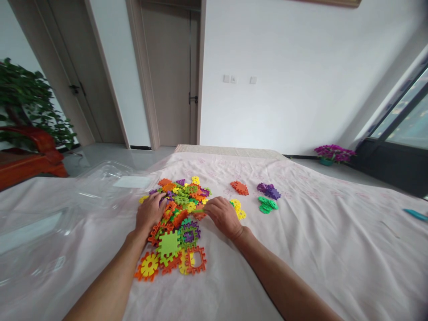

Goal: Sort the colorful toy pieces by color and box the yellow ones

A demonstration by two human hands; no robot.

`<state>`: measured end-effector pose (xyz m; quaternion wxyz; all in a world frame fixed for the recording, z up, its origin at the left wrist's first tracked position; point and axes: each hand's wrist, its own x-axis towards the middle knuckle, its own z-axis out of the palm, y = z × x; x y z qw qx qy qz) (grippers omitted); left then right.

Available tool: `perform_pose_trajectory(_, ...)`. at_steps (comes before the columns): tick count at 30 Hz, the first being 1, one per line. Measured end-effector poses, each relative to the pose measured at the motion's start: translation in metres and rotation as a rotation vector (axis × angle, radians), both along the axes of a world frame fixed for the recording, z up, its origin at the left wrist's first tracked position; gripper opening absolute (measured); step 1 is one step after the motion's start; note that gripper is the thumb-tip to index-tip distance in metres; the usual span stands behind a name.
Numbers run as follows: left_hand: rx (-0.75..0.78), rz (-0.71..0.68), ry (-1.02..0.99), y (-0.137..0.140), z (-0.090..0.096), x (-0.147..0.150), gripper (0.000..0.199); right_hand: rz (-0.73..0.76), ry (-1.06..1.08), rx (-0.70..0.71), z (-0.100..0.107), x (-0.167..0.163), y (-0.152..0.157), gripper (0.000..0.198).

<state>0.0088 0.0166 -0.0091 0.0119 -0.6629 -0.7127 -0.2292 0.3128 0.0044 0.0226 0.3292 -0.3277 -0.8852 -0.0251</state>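
A mixed pile of plastic interlocking pieces (182, 198), orange, green, yellow and purple, lies on the cloth in front of me. My left hand (152, 211) rests on the pile's left side, fingers reaching over the pieces. At the right side of the pile, my right hand (224, 216) pinches a yellow-green piece (199, 211), seen nearly edge-on; its shape I cannot make out. Toward me lie a green square piece (169, 244), an orange square frame (196, 260) and a yellow notched disc (149, 265). Yellow discs (238, 208) sit just beyond my right hand, partly hidden by it.
Separate small groups lie to the right: orange pieces (240, 187), purple pieces (269, 191) and green discs (268, 205). Clear plastic containers (107, 178) stand on the left of the pale cloth (321, 249). A blue object (415, 214) lies at the far right.
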Motion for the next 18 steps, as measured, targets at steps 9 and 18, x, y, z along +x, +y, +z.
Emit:
perform_pose_trajectory(9, 0.008, -0.002, -0.001, 0.000, 0.001, 0.000, 0.046, -0.457, 0.487, -0.197, 0.000, 0.052, 0.043, 0.036)
perform_pose_trajectory(18, 0.010, 0.004, 0.001, 0.000, 0.000, -0.001, 0.046, -0.820, 0.796, -0.262, -0.001, 0.144, 0.069, 0.048)
